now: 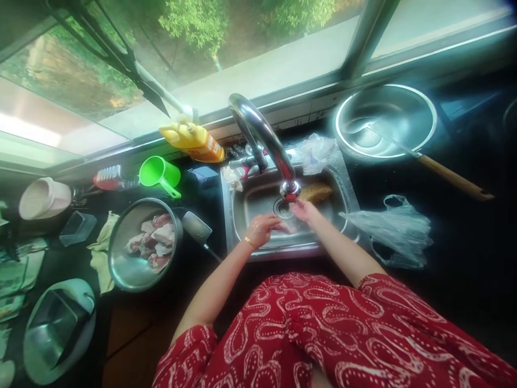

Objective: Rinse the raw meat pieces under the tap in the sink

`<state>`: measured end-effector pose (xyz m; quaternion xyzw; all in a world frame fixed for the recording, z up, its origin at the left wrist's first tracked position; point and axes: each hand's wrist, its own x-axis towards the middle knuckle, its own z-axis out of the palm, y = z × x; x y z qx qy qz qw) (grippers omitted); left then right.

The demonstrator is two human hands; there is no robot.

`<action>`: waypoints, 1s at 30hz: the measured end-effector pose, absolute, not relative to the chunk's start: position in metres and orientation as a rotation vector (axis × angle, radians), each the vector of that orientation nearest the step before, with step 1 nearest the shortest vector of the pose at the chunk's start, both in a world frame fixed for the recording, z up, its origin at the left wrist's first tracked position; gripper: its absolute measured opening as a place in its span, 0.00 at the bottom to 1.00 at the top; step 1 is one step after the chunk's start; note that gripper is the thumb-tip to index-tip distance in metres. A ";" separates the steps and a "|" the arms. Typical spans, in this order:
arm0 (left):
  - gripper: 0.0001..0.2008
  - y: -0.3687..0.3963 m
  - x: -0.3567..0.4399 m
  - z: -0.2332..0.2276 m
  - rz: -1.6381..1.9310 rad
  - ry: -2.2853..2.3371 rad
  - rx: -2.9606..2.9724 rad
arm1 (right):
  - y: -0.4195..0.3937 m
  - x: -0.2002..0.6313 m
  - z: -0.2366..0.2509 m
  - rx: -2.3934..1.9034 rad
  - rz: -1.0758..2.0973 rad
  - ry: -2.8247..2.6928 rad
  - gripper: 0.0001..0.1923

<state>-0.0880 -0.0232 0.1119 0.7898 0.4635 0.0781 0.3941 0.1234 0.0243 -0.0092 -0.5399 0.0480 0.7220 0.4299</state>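
Observation:
Both my hands are over the steel sink (344,200), just under the curved chrome tap (262,137). My right hand (305,210) is right below the spout with its fingers apart. My left hand (262,228), with a gold bangle at the wrist, hovers beside it above the drain (283,209), fingers loosely spread. A pale pinkish thing lies between the two hands; I cannot tell whether either hand holds it. A brown sponge (316,191) lies at the back of the sink.
A steel bowl of raw meat pieces (141,245) sits left of the sink beside a knife (197,229). A green mug (160,173) and yellow bottle (194,141) stand behind. A colander with wooden-handled ladle (385,121) and a plastic bag (393,229) lie right.

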 end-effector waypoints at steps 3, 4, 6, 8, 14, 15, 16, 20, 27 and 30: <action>0.19 -0.016 -0.083 0.104 0.242 1.264 2.025 | -0.012 0.112 0.003 -1.647 1.949 0.211 0.15; 0.17 -0.013 -0.079 0.101 0.266 1.265 2.021 | -0.023 0.106 0.010 -1.663 2.033 0.239 0.20; 0.13 -0.009 -0.068 0.098 0.311 1.219 2.000 | -0.038 0.096 0.026 -1.446 2.211 0.275 0.27; 0.11 -0.008 -0.056 0.097 0.346 1.118 1.980 | -0.039 0.091 0.043 -1.103 2.250 0.265 0.25; 0.22 -0.034 -0.043 0.084 0.571 0.915 1.958 | -0.003 0.114 0.078 -0.929 1.995 0.179 0.13; 0.24 -0.040 -0.044 0.079 0.615 0.922 1.912 | 0.001 0.118 0.082 -0.944 1.976 0.155 0.12; 0.25 -0.044 -0.045 0.074 0.655 0.949 1.839 | 0.003 0.122 0.084 -0.959 1.969 0.124 0.13; 0.28 -0.045 -0.032 0.057 0.827 1.200 1.322 | 0.000 0.121 0.085 -1.010 1.937 -0.015 0.12; 0.25 0.010 0.012 0.067 0.877 1.209 1.051 | -0.035 0.117 0.065 -1.148 1.852 -0.281 0.17; 0.23 0.040 0.013 0.081 0.887 1.141 0.921 | -0.048 0.119 0.059 -1.255 1.843 -0.596 0.25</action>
